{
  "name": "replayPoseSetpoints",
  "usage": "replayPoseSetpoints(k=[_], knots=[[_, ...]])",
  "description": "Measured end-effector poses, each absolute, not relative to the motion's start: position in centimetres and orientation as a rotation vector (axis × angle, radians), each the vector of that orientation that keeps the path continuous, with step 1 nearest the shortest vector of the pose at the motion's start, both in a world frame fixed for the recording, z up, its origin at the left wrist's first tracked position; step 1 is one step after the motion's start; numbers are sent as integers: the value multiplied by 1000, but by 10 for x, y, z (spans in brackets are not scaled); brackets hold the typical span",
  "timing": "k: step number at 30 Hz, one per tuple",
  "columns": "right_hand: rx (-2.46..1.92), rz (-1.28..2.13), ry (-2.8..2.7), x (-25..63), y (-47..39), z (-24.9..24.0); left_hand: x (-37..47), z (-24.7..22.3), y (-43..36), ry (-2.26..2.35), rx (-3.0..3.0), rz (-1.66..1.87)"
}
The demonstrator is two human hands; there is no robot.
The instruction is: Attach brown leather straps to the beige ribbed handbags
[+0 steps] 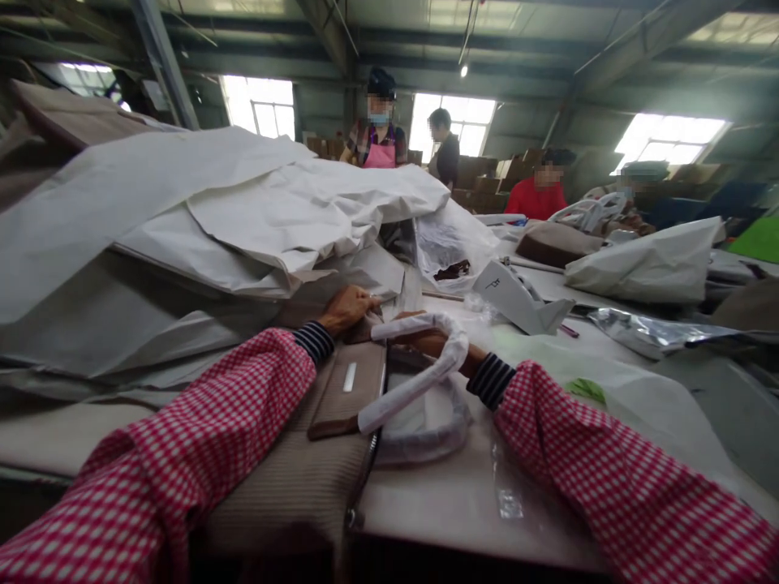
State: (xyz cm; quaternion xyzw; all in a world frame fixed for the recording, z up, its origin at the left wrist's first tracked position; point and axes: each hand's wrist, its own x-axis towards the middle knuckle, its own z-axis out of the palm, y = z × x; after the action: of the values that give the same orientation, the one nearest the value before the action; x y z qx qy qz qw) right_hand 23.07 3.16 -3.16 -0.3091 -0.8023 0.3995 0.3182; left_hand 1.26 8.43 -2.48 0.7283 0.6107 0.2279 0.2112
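Note:
A brown ribbed handbag [286,487] lies on its side before me, its zipped top edge facing right. Two handles [414,381] wrapped in white paper arch out from that edge over the table. A small pale label plate [350,377] sits on the bag's front panel. At the far corner of the bag, my left hand [351,310] is closed with fingers pinched; what they grip is too small to make out. My right hand [426,334] reaches to the same corner behind the wrapped handle, which hides most of its fingers.
White paper sheets [256,211] cover a tall heap on the left. Behind stand a clear plastic bag [454,243] and a folded white card [517,296]. More wrapped goods [651,259] and silvery film [657,328] lie at right. Several people work across the table [438,503].

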Motion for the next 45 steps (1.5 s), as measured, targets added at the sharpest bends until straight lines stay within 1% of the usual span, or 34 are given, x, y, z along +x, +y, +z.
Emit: replayPoseSetpoints(k=[2,3,7,8,9,13,16,19,22,24,26,28,29,31,34,37,40,45], knots=[[-822,1065,-2178,233,27,-26,2,-29,86,1661,1966,712],[-831,1007,-2218,234,21,-22,-2,-29,86,1651,1941,749],[-902,512,-2329,237,-33,-1,-10,-32,89,1626,1895,864],[-929,461,-2347,237,-52,5,-9,-32,90,1623,1896,879],[-956,474,-2366,237,-72,9,-9,-33,90,1621,1901,887],[-927,738,-2506,227,-139,10,-2,-32,86,1635,1960,881],[-968,725,-2541,214,-164,-9,1,-18,75,1646,2054,878],[-999,690,-2427,205,-170,-29,-4,11,48,1578,2201,898],[-881,833,-2267,204,-167,-39,-18,41,-9,1414,2352,887],[-815,948,-2178,206,-163,-40,-26,52,-61,1202,2457,780],[-773,1039,-2110,209,-158,-42,-30,49,-115,791,2595,560],[-723,1129,-2072,210,-154,-43,-30,34,-158,650,2701,445],[-692,1178,-2067,210,-152,-43,-27,23,-174,743,2785,473],[-646,1245,-2073,211,-150,-42,-22,2,-189,788,2934,603],[-613,1218,-2122,213,-148,-33,-17,-15,-185,753,3009,798],[-639,1079,-2198,215,-145,-20,-18,-16,-175,687,2960,1040],[-703,950,-2228,213,-141,-11,-22,-13,-173,714,2904,1217],[-642,916,-2219,199,-142,-5,-30,-18,-178,759,2816,1354]])
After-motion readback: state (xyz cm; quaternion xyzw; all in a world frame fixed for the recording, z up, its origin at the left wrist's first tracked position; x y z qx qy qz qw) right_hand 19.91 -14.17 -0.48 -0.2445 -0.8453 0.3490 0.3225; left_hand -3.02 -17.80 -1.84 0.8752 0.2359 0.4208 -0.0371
